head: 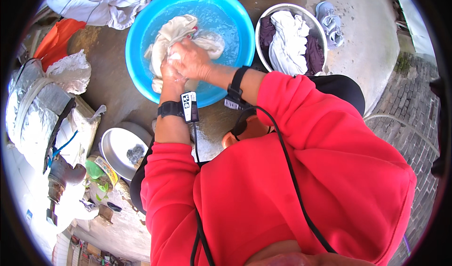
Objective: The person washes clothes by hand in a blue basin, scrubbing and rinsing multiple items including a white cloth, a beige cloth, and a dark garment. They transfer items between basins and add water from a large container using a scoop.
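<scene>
A large blue plastic basin (131, 59) of water stands on the wet floor before me. Both my hands are together over its near half, on a soaked cream cloth garment (167, 39). My left hand (172, 73) grips the cloth from below and the left. Pressed against it, my right hand (192, 59) is closed on the same cloth, with some white suds between the hands. Part of the garment spreads out in the water to the right, and a small red patch shows on it. The fingertips are mostly hidden.
Right of the blue basin, a metal basin (259, 50) holds white and dark purple clothes (289, 41). Grey shoes (330, 25) stand beyond it. White laundry (106, 4) lies at upper left. A metal bowl (114, 153) with a scouring pad (136, 154) sits near my left knee.
</scene>
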Demonstrator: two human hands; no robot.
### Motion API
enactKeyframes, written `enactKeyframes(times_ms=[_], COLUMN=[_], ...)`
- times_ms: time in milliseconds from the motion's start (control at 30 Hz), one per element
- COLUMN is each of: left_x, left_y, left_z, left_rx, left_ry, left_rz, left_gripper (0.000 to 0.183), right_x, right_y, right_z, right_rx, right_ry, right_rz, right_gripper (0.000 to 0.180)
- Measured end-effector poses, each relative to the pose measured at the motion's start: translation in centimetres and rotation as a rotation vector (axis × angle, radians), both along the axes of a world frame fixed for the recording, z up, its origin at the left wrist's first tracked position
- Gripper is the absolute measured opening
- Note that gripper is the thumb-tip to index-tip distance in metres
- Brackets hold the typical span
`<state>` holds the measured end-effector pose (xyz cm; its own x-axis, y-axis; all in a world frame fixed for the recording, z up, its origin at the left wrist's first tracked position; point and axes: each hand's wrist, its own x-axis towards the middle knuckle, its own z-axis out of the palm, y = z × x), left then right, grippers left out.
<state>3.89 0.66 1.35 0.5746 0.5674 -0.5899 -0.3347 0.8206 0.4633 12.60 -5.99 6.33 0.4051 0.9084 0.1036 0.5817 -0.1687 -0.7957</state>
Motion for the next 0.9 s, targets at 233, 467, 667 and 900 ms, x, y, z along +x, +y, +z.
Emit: enactKeyframes(times_ms=[233,467,667,900], left_x=[1.8,-1.1,-2.8,-2.4], left_y=[-0.8,0.1,0.7,2.1], left_z=[1.0,-1.3,-2.9,-1.0], left_rx=[0.239,0.932,0.34,-0.03], left_ry=[0.446,1.243,0.938,0.619], left_rz=[-0.239,-0.555,-0.319,-0.115], left_gripper=[0.041,0.077,0.079,0.064], right_x=[8.3,9.3,5.3,3.7], right_y=[2.5,5.0,7.5,6.0], right_z=[-3.5,-2.7,-6.8,-7.1], right_rx=[-0.518,-0.767,-0.771,-0.647], right_ry=[-0.033,-0.441,-0.214,-0.002], right_rz=[-0.086,0.11,0.188,0.182], right_gripper=[0.039,0.065,0.071,0.027])
